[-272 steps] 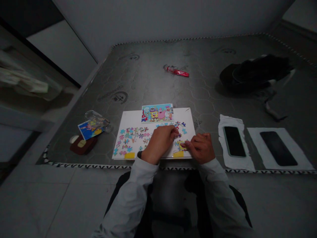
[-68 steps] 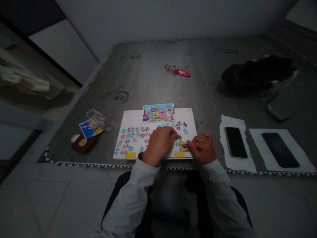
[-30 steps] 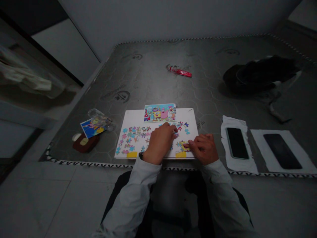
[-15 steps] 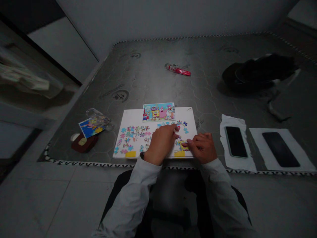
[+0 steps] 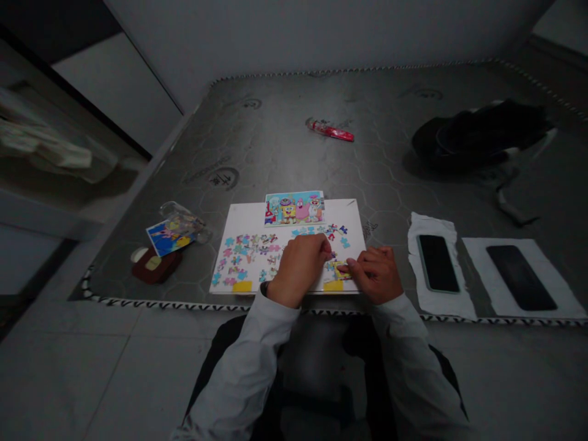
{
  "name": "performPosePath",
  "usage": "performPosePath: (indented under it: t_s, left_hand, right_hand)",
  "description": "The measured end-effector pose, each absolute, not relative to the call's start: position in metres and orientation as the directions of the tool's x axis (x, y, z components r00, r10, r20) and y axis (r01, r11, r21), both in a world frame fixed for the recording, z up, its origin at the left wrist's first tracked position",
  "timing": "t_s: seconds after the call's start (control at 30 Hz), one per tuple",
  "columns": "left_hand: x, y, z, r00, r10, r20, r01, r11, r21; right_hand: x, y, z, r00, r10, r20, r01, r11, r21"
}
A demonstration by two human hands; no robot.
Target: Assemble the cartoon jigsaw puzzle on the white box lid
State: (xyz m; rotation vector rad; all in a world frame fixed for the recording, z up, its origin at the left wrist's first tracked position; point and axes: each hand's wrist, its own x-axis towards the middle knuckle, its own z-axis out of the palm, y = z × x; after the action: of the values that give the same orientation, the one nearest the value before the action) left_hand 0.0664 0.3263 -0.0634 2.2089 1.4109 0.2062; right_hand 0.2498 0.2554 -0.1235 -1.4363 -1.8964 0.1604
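A white board (image 5: 245,217) lies on the grey mattress, strewn with several small coloured puzzle pieces (image 5: 243,251). A cartoon reference picture (image 5: 294,208) rests at its far edge. My left hand (image 5: 298,266) is curled over the board's middle, fingertips pinched on a small piece near the right-hand scatter. My right hand (image 5: 376,272) rests at the board's near right corner, fingers pressed on a small yellow cluster of joined pieces (image 5: 340,269).
Two dark phones (image 5: 436,263) (image 5: 519,277) lie on white cloths to the right. A dark bundle of clothing (image 5: 478,135) sits far right, a red tube (image 5: 329,130) beyond the board. A clear bag with a picture card (image 5: 174,233) and a brown object (image 5: 154,266) lie left.
My left hand reached up to the pieces below the picture, then drew back toward the yellow cluster. My right hand stayed on the cluster throughout.
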Motion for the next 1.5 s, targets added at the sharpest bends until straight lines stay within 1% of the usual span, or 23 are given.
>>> performPosePath:
  t_s: [0.17,0.3,0.5,0.77,0.93,1.4,1.5]
  left_hand:
    - [0.0675,0.3242,-0.0611,0.472,0.877,-0.095,0.754,-0.346,0.558]
    - [0.0692,0.3225,-0.0616,0.497,0.861,-0.107,0.738,-0.355,0.573]
    - [0.0712,0.3226,-0.0633,0.472,0.869,-0.147,0.780,-0.334,0.530]
    - [0.0729,0.3207,-0.0639,0.479,0.871,-0.105,0.794,-0.379,0.476]
    - [0.0747,0.3179,-0.0612,0.474,0.872,-0.123,0.811,-0.378,0.447]
    - [0.0755,0.3166,-0.0589,0.464,0.875,-0.141,0.832,-0.375,0.410]
    - [0.0731,0.3171,-0.0549,0.434,0.888,-0.148,0.852,-0.352,0.388]
  right_hand:
    - [0.2498,0.2554,-0.1242,-0.106,0.864,0.493,0.780,0.380,-0.498]
    - [0.2503,0.2555,-0.1249,-0.109,0.867,0.485,0.777,0.379,-0.502]
    - [0.2509,0.2554,-0.1257,-0.106,0.873,0.476,0.785,0.367,-0.499]
    - [0.2500,0.2552,-0.1237,-0.109,0.870,0.480,0.780,0.375,-0.501]
    - [0.2496,0.2554,-0.1234,-0.106,0.868,0.484,0.779,0.375,-0.502]
    - [0.2497,0.2547,-0.1245,-0.094,0.889,0.448,0.791,0.340,-0.509]
    - [0.2502,0.2550,-0.1246,-0.100,0.890,0.445,0.792,0.342,-0.507]
